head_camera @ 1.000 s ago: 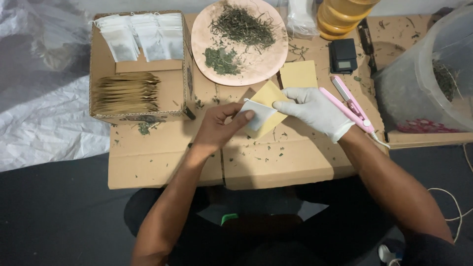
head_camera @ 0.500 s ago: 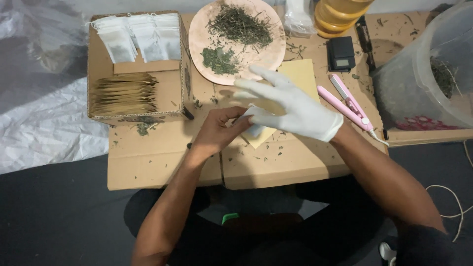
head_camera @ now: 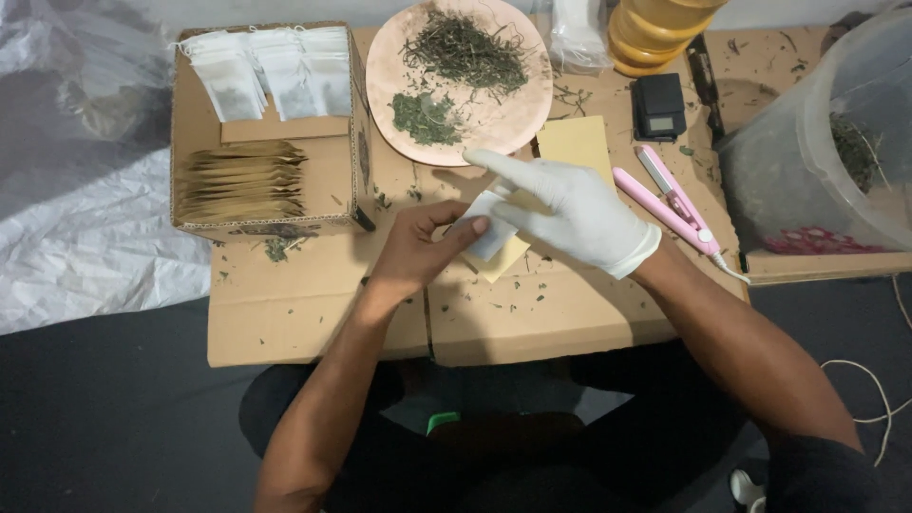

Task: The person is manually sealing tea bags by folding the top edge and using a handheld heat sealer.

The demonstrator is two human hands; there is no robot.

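Note:
My bare left hand [head_camera: 416,249] pinches a small white tea bag [head_camera: 486,228] between thumb and fingers, over a flattened cardboard sheet [head_camera: 532,313]. My right hand [head_camera: 570,211], in a white glove, rests on the same bag and on the yellow paper envelope [head_camera: 503,258] beneath it, index finger stretched toward the pink plate [head_camera: 513,119]. The plate holds dried green herbs [head_camera: 461,52]. Another yellow envelope [head_camera: 575,142] lies flat just behind my right hand.
A cardboard box [head_camera: 337,180] at the left holds white tea bags [head_camera: 275,71] and a stack of brown envelopes [head_camera: 242,180]. A pink heat sealer [head_camera: 670,204], a small black scale [head_camera: 658,106], an amber jar [head_camera: 655,33] and a clear bucket [head_camera: 826,142] stand at the right.
My gloved right hand swung from the envelope's right corner over the bag with fingers spread, then settled lower on it. The left hand kept its pinch on the white bag.

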